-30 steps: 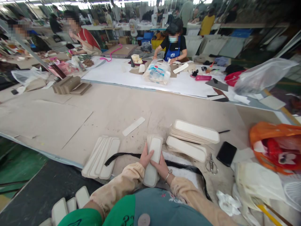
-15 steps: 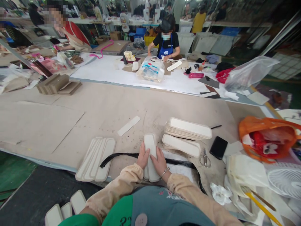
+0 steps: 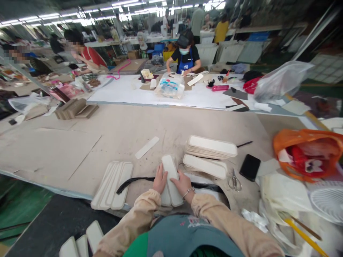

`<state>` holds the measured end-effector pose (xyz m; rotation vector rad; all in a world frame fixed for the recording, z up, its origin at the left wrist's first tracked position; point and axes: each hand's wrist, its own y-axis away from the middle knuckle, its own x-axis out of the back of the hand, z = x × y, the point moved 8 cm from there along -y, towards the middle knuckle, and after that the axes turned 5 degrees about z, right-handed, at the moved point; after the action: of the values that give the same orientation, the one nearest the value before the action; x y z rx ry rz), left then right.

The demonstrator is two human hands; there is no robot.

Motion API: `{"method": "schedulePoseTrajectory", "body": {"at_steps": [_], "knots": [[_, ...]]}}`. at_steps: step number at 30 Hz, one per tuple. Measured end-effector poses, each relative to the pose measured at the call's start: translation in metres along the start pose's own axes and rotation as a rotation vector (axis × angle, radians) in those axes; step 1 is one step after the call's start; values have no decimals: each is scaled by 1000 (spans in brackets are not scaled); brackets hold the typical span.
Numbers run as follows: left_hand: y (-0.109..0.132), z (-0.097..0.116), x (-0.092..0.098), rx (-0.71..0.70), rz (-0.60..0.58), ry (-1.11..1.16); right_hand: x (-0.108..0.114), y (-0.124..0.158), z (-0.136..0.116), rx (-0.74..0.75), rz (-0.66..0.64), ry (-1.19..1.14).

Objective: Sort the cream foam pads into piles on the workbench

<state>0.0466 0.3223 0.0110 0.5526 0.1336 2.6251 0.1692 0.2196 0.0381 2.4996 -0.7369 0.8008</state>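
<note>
Between my two hands is a long cream panel (image 3: 169,166) with rounded corners, lying at a slight tilt over one or more like pieces at the table's near edge. My left hand (image 3: 160,180) grips its left side, thumb on the top face. On the right side my right hand (image 3: 182,185), with a bracelet at the wrist, presses with thumb and fingers. A black strap (image 3: 136,180) runs behind both hands. To the left lies a fanned row of cream panels (image 3: 125,182). Two piles stand at the right: a taller stack (image 3: 211,145) and a lower stack (image 3: 205,166).
A loose white strip (image 3: 147,147) lies ahead. Scissors (image 3: 235,181), a phone (image 3: 250,167), an orange bag (image 3: 284,142) and a white fan (image 3: 328,201) are to the right. Brown blocks (image 3: 71,109) stand far left. A co-worker (image 3: 184,59) sits across the table.
The view has tipped upward, showing more of the ceiling lights. The panel in my hands has turned a little, its lower end spreading right from the piece beneath. Both hands keep their hold.
</note>
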Motion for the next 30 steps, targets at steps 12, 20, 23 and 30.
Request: {"method": "schedulePoseTrajectory", "body": {"at_steps": [12,20,23,30], "knots": [[13,27,5,-30,96,-170,117,-9,30,353,-152,165],[96,79,-108,762,-384,624,171,-41,66,435,-152,433],[106,74,-152,982,-386,692,172,-45,74,455,-122,500],[81,65,-215,1051,-197,817,170,-56,88,485,-17,526]]}}
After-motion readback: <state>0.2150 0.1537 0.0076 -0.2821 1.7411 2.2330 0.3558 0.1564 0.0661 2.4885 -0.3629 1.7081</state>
